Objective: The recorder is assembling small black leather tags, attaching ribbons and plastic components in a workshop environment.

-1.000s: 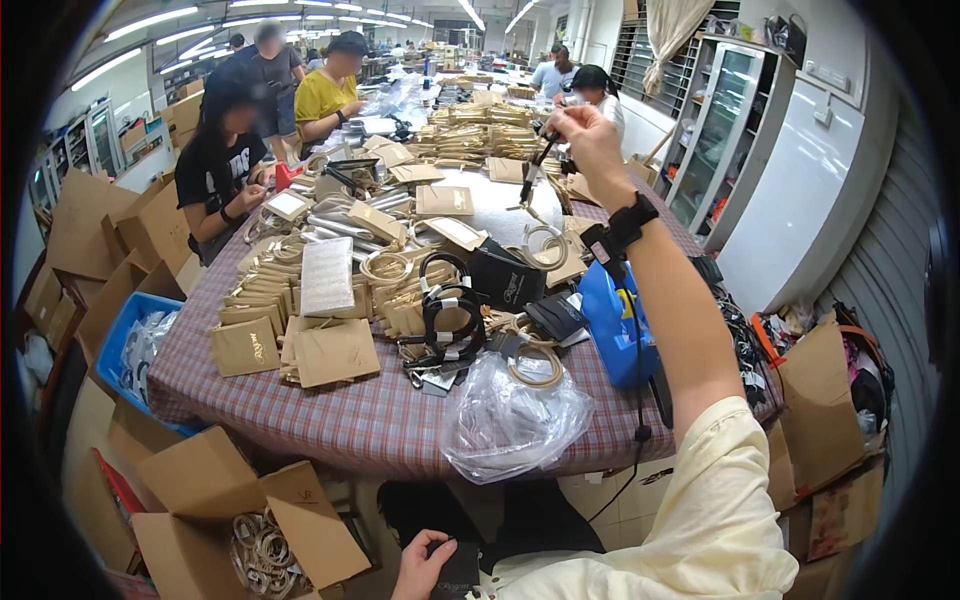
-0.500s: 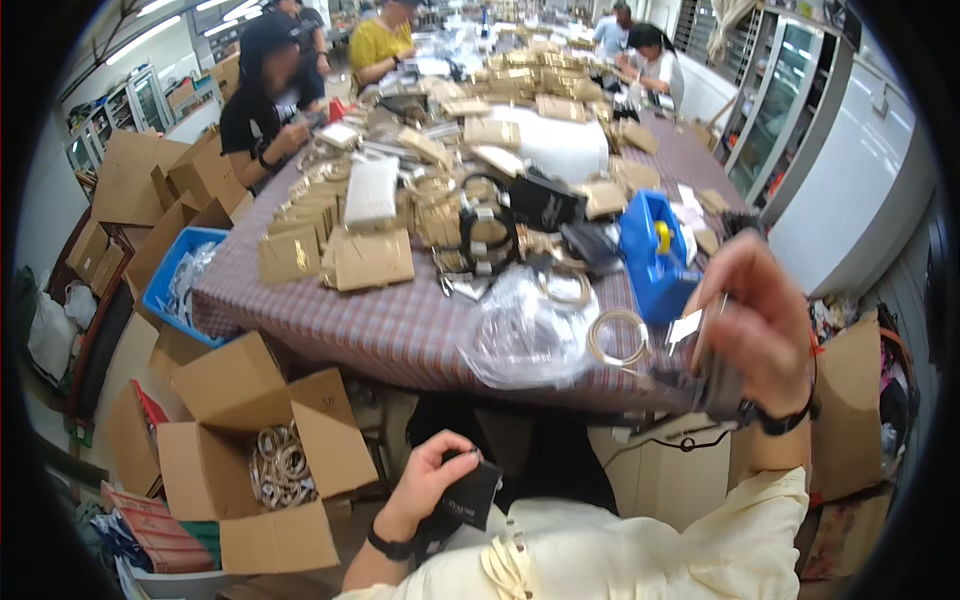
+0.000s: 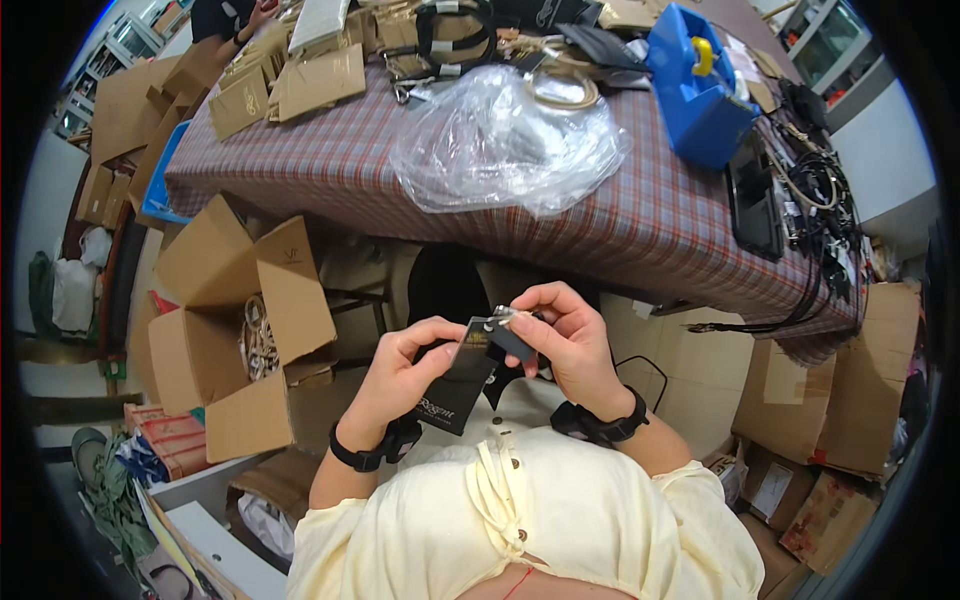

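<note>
My left hand (image 3: pixel 405 368) pinches the upper left edge of a flat black card (image 3: pixel 450 392) with pale printing, held in front of my chest. Close beside it, my right hand (image 3: pixel 578 352) is closed on a small dark tag (image 3: pixel 513 341), which overlaps the card's top corner. A small silvery metal clasp (image 3: pixel 504 312) shows at the right fingertips, above the tag. The two hands are nearly together, and how the tag and card are joined is partly hidden by fingers.
A table with a checked cloth (image 3: pixel 300 185) lies ahead, bearing a clear plastic bag (image 3: pixel 500 145), tan card packets (image 3: pixel 325 82), a blue tape dispenser (image 3: pixel 695 90) and black cords (image 3: pixel 825 245). An open carton (image 3: pixel 205 355) with tan coils stands at left; another carton (image 3: pixel 830 385) at right.
The view has tilted down toward my lap. My right hand has come from the table's right side to meet my left hand, which has risen with the black card.
</note>
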Motion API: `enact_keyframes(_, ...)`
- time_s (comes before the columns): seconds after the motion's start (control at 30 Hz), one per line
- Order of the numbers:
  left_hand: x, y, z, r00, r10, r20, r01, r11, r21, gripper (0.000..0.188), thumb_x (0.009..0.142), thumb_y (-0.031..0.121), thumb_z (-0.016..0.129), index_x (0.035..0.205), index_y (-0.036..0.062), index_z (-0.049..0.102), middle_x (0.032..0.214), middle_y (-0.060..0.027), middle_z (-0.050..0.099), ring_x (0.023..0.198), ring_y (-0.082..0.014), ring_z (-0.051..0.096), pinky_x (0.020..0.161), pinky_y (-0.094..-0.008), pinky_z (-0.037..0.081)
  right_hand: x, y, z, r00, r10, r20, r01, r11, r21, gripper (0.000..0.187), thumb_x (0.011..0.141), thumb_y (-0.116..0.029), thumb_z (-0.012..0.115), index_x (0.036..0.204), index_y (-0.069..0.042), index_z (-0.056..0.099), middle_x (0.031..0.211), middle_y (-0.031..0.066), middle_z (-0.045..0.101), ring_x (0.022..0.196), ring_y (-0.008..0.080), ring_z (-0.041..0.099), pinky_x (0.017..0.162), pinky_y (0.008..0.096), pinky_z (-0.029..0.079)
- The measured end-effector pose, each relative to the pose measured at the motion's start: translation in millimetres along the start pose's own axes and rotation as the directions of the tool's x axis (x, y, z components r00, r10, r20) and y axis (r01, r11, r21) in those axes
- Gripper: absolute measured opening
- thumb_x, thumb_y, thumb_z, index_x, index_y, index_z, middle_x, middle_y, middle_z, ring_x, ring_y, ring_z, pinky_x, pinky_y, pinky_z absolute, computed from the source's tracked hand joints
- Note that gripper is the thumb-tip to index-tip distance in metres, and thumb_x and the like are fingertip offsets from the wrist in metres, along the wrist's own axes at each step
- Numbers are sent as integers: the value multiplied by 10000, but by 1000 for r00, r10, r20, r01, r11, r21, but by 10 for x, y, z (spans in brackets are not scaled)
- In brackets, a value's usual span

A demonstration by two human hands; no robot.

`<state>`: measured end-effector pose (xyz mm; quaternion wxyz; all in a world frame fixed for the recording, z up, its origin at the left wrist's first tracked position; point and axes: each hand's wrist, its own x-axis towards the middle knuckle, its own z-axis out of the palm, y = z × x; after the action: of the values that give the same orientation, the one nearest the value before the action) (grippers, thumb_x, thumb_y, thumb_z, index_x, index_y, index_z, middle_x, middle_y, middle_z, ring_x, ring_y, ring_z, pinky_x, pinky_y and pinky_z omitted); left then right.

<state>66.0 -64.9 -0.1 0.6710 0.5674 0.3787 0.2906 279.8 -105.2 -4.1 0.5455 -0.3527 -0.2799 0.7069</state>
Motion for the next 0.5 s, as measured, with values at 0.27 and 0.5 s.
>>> enact_keyframes(0.27, -168, -15, -78, 975, -31, -222, 20, 998, -51, 174, 893, 57, 620, 1044, -22, 658, 947, -27, 667, 848, -78, 605, 772, -223, 482, 6, 149, -10, 992, -126, -11, 117, 945, -304, 165, 917, -67, 618, 1069, -21, 572, 866, 30, 633, 692, 55, 597, 542, 185, 458)
enact_keyframes(0.5, -89, 154, -24, 992, 87, -88, -47, 923, 382, 270, 690, 85, 797, 919, -10, 692, 891, -83, 667, 815, -173, 632, 748, -267, 483, 47, 159, 13, 852, -382, 358, 522, 579, -626, 148, 852, -47, 653, 991, -19, 612, 830, 109, 609, 672, 242, 623, 591, 298, 512)
